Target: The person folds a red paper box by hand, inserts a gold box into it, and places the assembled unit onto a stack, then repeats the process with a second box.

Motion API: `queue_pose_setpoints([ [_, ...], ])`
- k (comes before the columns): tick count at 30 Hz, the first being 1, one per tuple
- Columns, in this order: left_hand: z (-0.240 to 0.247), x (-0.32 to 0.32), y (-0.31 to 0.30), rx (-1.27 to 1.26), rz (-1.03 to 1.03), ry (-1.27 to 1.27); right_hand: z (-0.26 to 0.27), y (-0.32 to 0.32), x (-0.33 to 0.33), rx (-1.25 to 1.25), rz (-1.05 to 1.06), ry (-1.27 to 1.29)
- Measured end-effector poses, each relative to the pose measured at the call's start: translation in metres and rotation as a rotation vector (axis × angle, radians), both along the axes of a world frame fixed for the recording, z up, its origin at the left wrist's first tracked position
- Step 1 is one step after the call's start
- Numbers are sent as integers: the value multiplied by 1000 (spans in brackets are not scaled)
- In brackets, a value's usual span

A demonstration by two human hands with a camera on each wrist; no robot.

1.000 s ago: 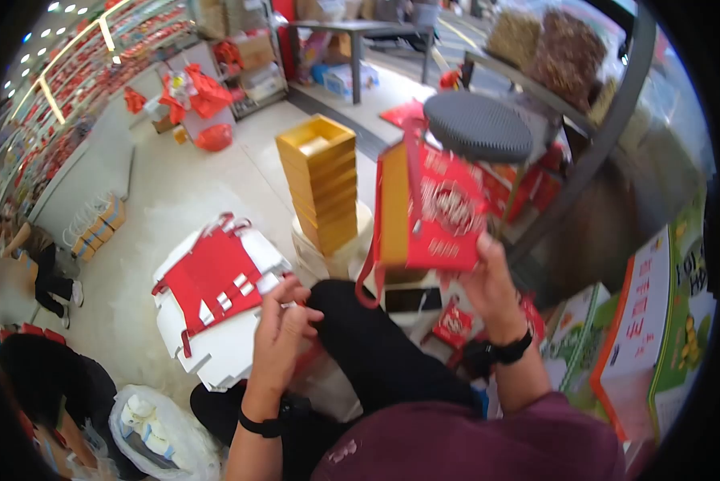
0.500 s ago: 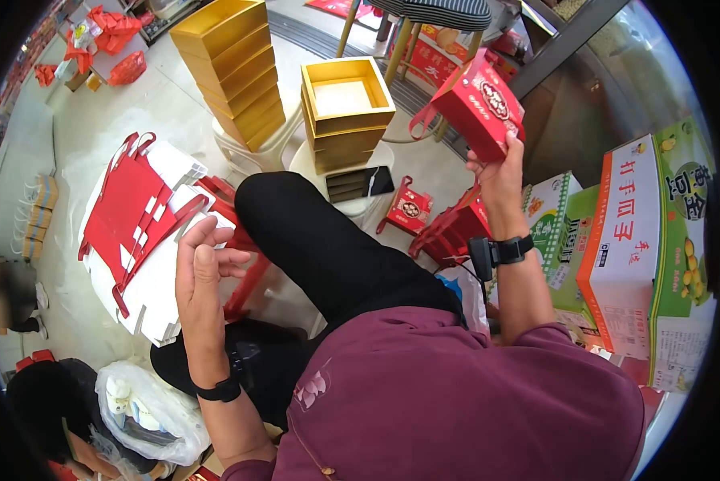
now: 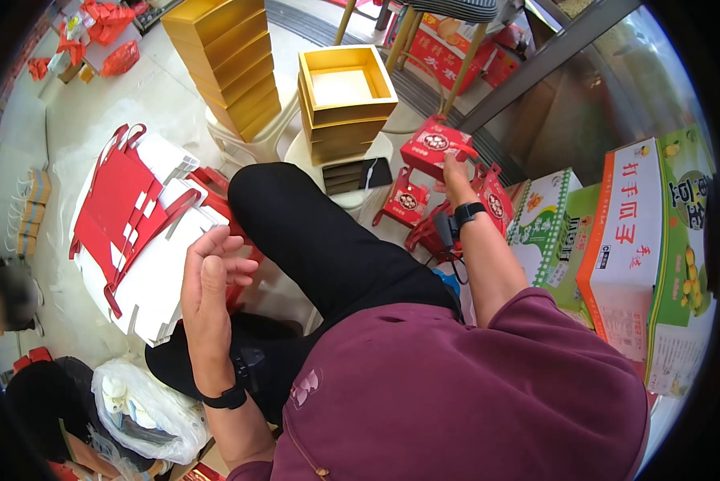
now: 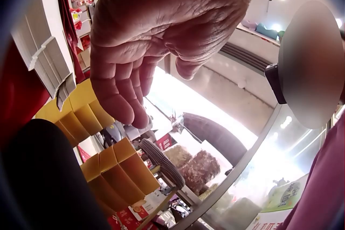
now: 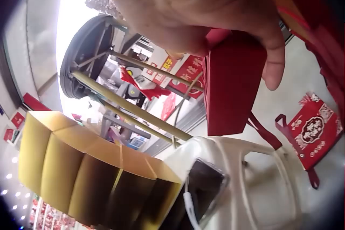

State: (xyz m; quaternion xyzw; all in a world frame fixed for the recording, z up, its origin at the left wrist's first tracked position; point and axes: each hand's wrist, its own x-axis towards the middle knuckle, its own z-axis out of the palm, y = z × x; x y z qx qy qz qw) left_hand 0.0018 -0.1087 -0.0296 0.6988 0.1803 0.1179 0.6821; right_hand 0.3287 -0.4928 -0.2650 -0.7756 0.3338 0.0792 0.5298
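The right hand point(image 3: 456, 181) holds a red gift box point(image 3: 434, 145) low over other red boxes on the floor. In the right wrist view the thumb and fingers of the right hand point(image 5: 199, 9) grip the upper end of the red box point(image 5: 234, 87). Nothing is in the left hand point(image 3: 208, 293), whose fingers are relaxed beside a stack of flat red and white box sheets point(image 3: 127, 204). The left wrist view shows the left hand point(image 4: 156, 41) with loosely bent fingers. A smaller red box point(image 3: 406, 202) stands near the white stool.
Stacked gold trays point(image 3: 236, 68) and a second gold stack point(image 3: 345, 104) stand on white stools, with a phone point(image 3: 356, 175) beside the second. Large printed cartons point(image 3: 623, 248) are at the right. A plastic bag point(image 3: 147, 413) and another person point(image 3: 43, 409) are at the lower left.
The right hand has lowered the red box from raised in the air toward the boxes on the floor. The head view has tilted down. The left hand stays empty.
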Motion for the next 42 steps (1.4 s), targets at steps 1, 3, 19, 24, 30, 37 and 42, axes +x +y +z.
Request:
queue_pose_setpoints([
  [1,0,0,0,1,-4,2,-22,-1,5,-21,-40,55],
  [3,-1,0,-2,3,-13,5,-68,-19,13,-206,173,94],
  [19,-4,7,-12,34,-6,164,-188,-37,-2,-1131,1336,330],
  [24,-4,15,-13,43,-22,189,-171,-26,-12,-1130,1283,274],
  [30,-5,23,-18,49,-69,201,-182,-26,-17,-1093,1195,249],
  [37,-13,20,-15,65,-86,221,-131,16,-29,-624,424,158],
  [42,-15,14,-17,47,-114,273,-144,36,-19,-540,448,-173],
])
